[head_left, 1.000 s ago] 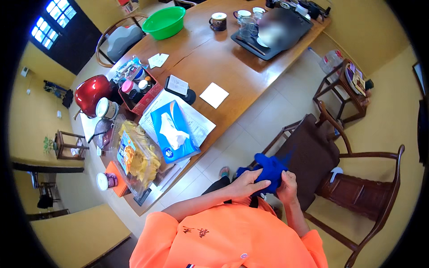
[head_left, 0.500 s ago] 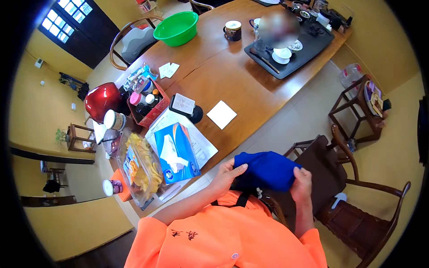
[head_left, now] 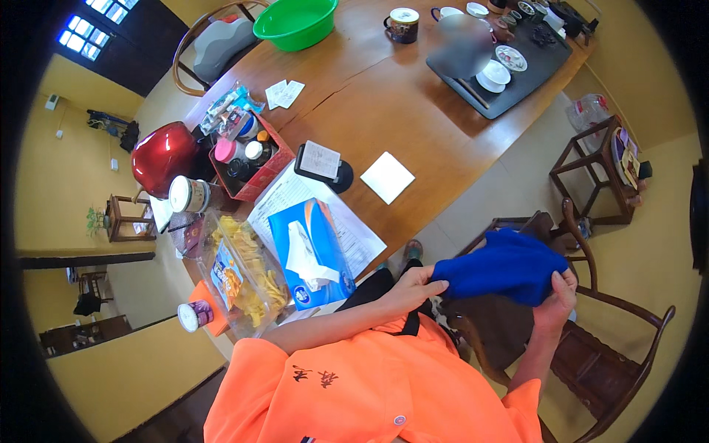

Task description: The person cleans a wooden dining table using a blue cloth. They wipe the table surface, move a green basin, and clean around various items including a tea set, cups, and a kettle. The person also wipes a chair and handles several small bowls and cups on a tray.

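A blue cloth (head_left: 498, 267) is stretched between my two hands, above a dark wooden chair and off the table's near edge. My left hand (head_left: 418, 289) pinches its left end, thumb on top. At the other end my right hand (head_left: 555, 297) grips a corner, with the fingers curled round it. The cloth looks folded, and its underside is hidden. Nearest to my left arm on the table are a blue tissue box (head_left: 310, 251) with a tissue sticking out and a clear plastic tub of yellow snacks (head_left: 255, 273).
On the wooden table (head_left: 354, 118) are a white square (head_left: 388, 177), a red box of bottles (head_left: 273, 166), a green basin (head_left: 295, 26) and a black tea tray (head_left: 517, 96) with cups. A shiny red helmet-like object (head_left: 166, 159) sits left. Wooden chairs (head_left: 605, 369) stand at right.
Both hands have moved right with the blue cloth, and it is pulled out wider between them. The view has shifted a little, and a foot now shows below the table's edge.
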The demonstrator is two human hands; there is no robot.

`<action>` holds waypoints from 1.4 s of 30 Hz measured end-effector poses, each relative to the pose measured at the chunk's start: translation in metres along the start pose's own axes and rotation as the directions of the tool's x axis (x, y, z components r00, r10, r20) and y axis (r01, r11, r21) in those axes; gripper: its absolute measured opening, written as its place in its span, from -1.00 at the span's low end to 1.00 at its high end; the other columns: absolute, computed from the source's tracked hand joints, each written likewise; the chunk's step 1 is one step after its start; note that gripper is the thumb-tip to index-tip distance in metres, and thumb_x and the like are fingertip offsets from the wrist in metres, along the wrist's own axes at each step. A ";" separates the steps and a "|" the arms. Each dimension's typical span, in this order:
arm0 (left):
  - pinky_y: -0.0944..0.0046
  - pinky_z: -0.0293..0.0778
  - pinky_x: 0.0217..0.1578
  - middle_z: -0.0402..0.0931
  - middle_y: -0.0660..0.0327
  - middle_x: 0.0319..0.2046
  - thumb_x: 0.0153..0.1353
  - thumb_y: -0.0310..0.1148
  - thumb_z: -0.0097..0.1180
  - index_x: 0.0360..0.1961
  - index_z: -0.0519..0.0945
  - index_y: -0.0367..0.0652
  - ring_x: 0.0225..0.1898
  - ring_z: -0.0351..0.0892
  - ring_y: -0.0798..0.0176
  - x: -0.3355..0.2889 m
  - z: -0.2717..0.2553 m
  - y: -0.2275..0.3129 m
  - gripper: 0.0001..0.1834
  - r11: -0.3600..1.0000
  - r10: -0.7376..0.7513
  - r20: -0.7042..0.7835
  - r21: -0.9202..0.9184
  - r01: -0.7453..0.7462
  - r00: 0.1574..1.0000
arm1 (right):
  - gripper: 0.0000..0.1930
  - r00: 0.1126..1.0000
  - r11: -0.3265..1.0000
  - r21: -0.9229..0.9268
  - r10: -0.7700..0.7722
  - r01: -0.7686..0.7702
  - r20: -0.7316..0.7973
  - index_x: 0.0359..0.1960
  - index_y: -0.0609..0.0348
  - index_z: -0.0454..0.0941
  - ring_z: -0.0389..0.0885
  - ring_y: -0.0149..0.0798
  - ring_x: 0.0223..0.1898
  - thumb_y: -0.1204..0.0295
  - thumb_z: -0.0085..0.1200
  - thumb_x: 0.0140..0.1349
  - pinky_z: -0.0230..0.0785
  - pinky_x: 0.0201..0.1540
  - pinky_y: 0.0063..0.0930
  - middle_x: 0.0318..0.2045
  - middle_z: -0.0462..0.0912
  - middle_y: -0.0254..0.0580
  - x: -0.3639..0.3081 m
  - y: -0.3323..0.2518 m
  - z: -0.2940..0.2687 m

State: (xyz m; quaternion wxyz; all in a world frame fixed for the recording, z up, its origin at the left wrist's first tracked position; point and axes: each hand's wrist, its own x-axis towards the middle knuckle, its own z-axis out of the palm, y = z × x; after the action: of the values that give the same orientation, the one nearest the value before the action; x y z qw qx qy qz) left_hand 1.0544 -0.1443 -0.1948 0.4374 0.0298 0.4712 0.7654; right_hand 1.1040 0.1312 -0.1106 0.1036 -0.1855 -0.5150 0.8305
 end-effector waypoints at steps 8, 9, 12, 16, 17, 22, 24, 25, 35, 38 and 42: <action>0.28 0.34 0.21 0.54 0.24 0.09 0.38 -0.45 0.04 0.21 0.45 -0.31 0.10 0.49 0.36 -0.017 -0.022 0.020 -0.60 0.995 -0.099 -0.022 -0.012 0.098 0.995 | -0.64 0.995 0.999 0.010 0.044 -0.044 -0.088 -0.01 0.42 0.55 0.64 -0.19 -0.09 0.46 0.05 0.18 0.46 0.06 -0.33 -0.12 0.67 -0.03 0.003 0.014 0.035; 0.28 0.34 0.21 0.54 0.22 0.09 0.37 -0.45 0.03 0.21 0.45 -0.31 0.11 0.49 0.35 -0.019 -0.025 0.020 -0.60 0.993 -0.109 -0.033 0.050 0.111 0.993 | -0.64 0.994 0.999 0.006 0.053 -0.053 -0.099 0.00 0.42 0.55 0.64 -0.20 -0.08 0.47 0.04 0.19 0.46 0.07 -0.33 -0.11 0.67 -0.04 0.003 0.015 0.037; 0.23 0.36 0.22 0.54 0.14 0.10 0.36 -0.46 0.05 0.22 0.41 -0.32 0.12 0.51 0.29 -0.025 -0.026 0.036 -0.58 0.983 -0.075 -0.018 -0.171 0.071 0.997 | -0.66 0.998 0.998 0.017 0.062 -0.063 0.025 -0.01 0.46 0.54 0.67 -0.27 -0.15 0.52 0.03 0.20 0.51 -0.02 -0.41 -0.16 0.69 -0.05 0.006 0.012 0.047; 0.30 0.33 0.21 0.53 0.18 0.11 0.39 -0.40 0.04 0.25 0.39 -0.30 0.12 0.48 0.37 -0.029 -0.026 0.034 -0.56 0.985 -0.108 0.006 -0.135 0.108 0.994 | -0.66 0.999 0.999 0.021 0.048 -0.049 0.019 -0.01 0.50 0.54 0.69 -0.32 -0.24 0.51 0.03 0.21 0.54 -0.11 -0.48 -0.19 0.71 -0.04 0.002 0.014 0.059; 0.31 0.32 0.21 0.53 0.20 0.10 0.39 -0.39 0.04 0.25 0.39 -0.29 0.11 0.47 0.38 -0.028 -0.027 0.031 -0.56 0.982 -0.096 0.031 -0.160 0.100 0.995 | -0.65 0.998 0.998 0.017 0.060 -0.060 0.025 -0.01 0.50 0.54 0.69 -0.32 -0.23 0.51 0.04 0.21 0.54 -0.11 -0.48 -0.19 0.71 -0.03 0.004 0.015 0.062; 0.25 0.34 0.22 0.55 0.16 0.09 0.34 -0.43 0.08 0.22 0.42 -0.33 0.10 0.52 0.30 -0.030 -0.025 0.034 -0.55 0.982 -0.085 0.045 -0.168 0.091 0.995 | -0.72 0.995 0.996 -0.020 0.082 -0.083 -0.052 -0.11 0.44 0.56 0.69 -0.27 -0.25 0.53 0.03 0.17 0.55 -0.11 -0.42 -0.24 0.70 -0.08 0.020 0.011 0.075; 0.27 0.32 0.23 0.52 0.20 0.13 0.34 -0.42 0.09 0.24 0.41 -0.31 0.13 0.49 0.32 -0.030 -0.020 0.043 -0.54 0.986 -0.055 0.056 -0.155 0.063 0.997 | -0.75 0.993 0.994 0.006 0.107 -0.107 -0.053 -0.14 0.42 0.56 0.69 -0.26 -0.25 0.53 0.02 0.18 0.55 -0.10 -0.40 -0.24 0.70 -0.08 0.028 0.012 0.078; 0.28 0.32 0.23 0.51 0.21 0.14 0.34 -0.41 0.09 0.24 0.40 -0.31 0.14 0.47 0.33 -0.032 -0.017 0.049 -0.53 0.983 -0.051 0.056 -0.174 0.060 0.997 | -0.76 0.991 0.992 0.017 0.123 -0.122 -0.055 -0.16 0.41 0.57 0.69 -0.25 -0.24 0.54 0.02 0.18 0.55 -0.10 -0.39 -0.24 0.70 -0.08 0.034 0.015 0.075; 0.44 0.28 -0.16 0.32 0.43 -0.26 0.41 -0.25 0.08 -0.14 0.46 -0.17 -0.21 0.24 0.53 0.013 -0.018 0.036 -0.79 0.978 -0.063 -0.030 0.199 0.067 0.998 | -0.78 0.865 0.864 -0.138 0.496 -0.483 0.074 -0.24 0.39 0.59 0.67 -0.21 -0.30 0.56 0.08 0.07 0.55 -0.18 -0.37 -0.32 0.68 -0.12 0.138 0.041 0.057; 0.38 0.18 -0.35 0.12 0.49 -0.40 0.41 -0.20 0.08 -0.38 0.33 -0.10 -0.35 0.11 0.53 0.051 -0.007 0.029 -0.70 0.978 0.000 -0.032 0.208 0.007 0.999 | -0.77 0.825 0.830 -0.187 0.550 -0.525 0.127 -0.24 0.40 0.59 0.67 -0.23 -0.29 0.57 0.06 0.05 0.54 -0.16 -0.37 -0.31 0.68 -0.12 0.169 0.038 0.046; 0.38 0.12 -0.38 0.07 0.51 -0.43 0.43 -0.28 0.06 -0.46 0.27 -0.09 -0.37 0.09 0.54 0.123 0.009 0.030 -0.68 0.963 -0.006 -0.081 0.267 0.028 0.997 | -0.74 0.791 0.799 -0.269 0.589 -0.538 0.164 -0.22 0.42 0.59 0.65 -0.27 -0.29 0.56 0.03 0.05 0.53 -0.17 -0.42 -0.29 0.68 -0.15 0.220 0.033 0.004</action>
State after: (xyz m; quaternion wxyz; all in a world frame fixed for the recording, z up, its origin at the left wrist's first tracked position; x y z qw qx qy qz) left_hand 0.9634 -0.0576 -0.2123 0.4169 0.0542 0.5875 0.6915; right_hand 0.9023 0.1929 -0.1823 -0.2327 -0.2394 -0.5280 0.7808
